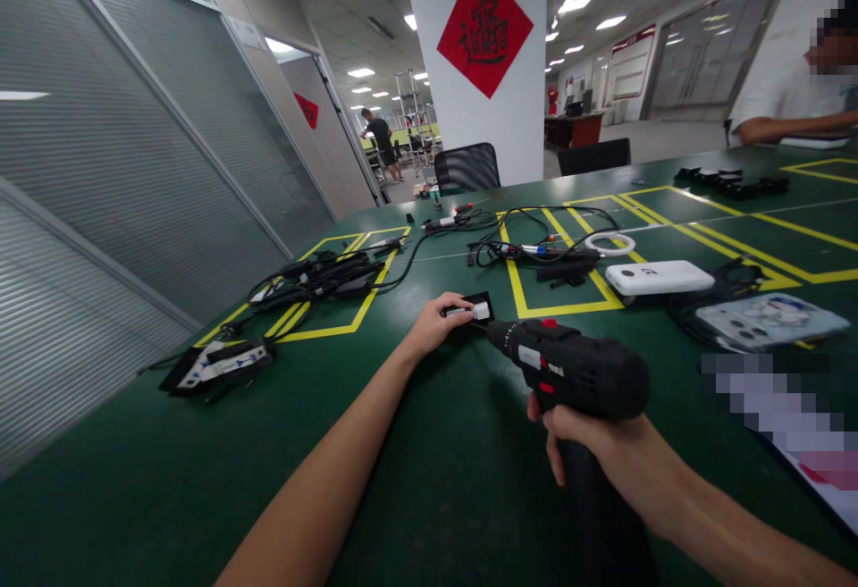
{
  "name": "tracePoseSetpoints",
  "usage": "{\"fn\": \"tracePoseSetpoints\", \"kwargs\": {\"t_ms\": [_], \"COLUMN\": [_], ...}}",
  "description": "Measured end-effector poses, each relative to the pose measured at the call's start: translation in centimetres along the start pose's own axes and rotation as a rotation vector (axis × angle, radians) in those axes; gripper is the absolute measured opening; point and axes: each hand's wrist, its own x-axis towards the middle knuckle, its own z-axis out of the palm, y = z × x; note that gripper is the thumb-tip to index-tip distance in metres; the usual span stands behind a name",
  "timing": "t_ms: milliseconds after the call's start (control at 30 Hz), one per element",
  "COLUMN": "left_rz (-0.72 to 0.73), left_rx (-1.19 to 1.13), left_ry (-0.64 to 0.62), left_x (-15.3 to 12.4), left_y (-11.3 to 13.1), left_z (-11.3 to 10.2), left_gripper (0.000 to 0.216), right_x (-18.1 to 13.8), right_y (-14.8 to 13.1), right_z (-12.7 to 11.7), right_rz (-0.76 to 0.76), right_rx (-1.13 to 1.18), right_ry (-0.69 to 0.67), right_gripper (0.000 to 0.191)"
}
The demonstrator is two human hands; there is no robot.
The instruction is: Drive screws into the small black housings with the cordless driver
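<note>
My right hand (607,448) is wrapped round the grip of a black cordless drill (576,371) with red buttons. The drill's nose points left at a small black part with a white block on it (471,308). My left hand (434,326) pinches that part by its left side and holds it down on the green table (416,480).
Black cables and adapters (315,279) lie at the left inside yellow floor-tape boxes. A white box (660,277), a phone (770,319), a tape roll (609,244) and more cables (529,252) sit to the right. Another person's arm (784,127) rests at the far right. A black-and-white part (218,364) lies near the left edge.
</note>
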Motion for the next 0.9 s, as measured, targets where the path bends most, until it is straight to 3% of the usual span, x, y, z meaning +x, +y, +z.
{"fn": "tracePoseSetpoints", "kwargs": {"t_ms": [667,900], "left_rz": [-0.028,-0.008], "left_rx": [0.018,0.026], "left_ry": [0.007,0.01], "left_x": [-0.07,0.03], "left_y": [0.31,0.11], "left_z": [0.03,-0.06], "left_gripper": [0.028,0.027], "right_x": [0.26,0.22], "right_y": [-0.33,-0.19], "right_z": [0.07,0.19], "right_rz": [0.007,-0.058], "right_rx": [-0.041,-0.029], "right_ry": [0.012,0.004], "right_gripper": [0.011,0.012]}}
